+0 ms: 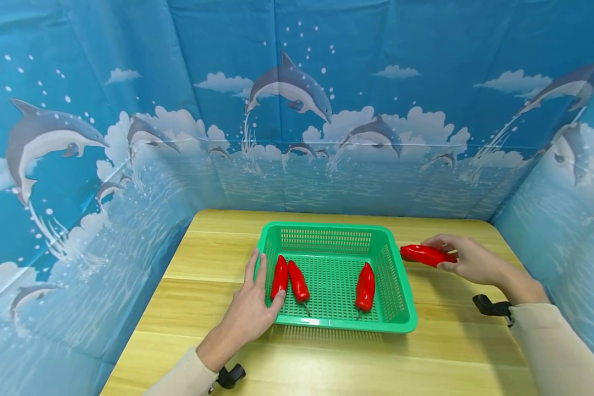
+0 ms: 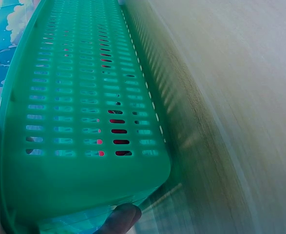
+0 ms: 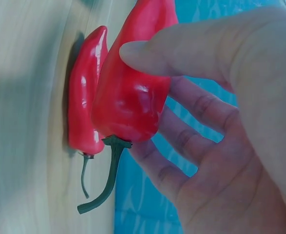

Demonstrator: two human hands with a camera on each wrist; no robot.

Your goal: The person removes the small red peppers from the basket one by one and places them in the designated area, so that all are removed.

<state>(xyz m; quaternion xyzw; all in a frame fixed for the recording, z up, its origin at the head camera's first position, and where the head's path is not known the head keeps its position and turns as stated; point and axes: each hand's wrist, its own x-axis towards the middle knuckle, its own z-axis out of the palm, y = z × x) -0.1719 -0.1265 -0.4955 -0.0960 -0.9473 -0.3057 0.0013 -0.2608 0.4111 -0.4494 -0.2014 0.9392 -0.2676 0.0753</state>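
Observation:
A green plastic basket point(image 1: 336, 324) holds three red chili peppers: two side by side at its left, one pepper point(image 1: 365, 289) at its right. My left hand point(image 1: 249, 311) grips the basket's front left corner, thumb over the rim and fingers along the outer left wall. In the left wrist view a fingertip point(image 2: 123, 219) shows by the basket's short side. Right of the basket, my right hand point(image 1: 475, 261) pinches a red chili pepper point(image 3: 133, 97) between thumb and fingers, its green stem free. Another red chili pepper point(image 3: 86, 95) lies on the table behind it.
The basket stands on a light wood-grain table point(image 1: 203, 264). A blue curtain point(image 1: 178, 181) printed with dolphins hangs behind the table and along both sides.

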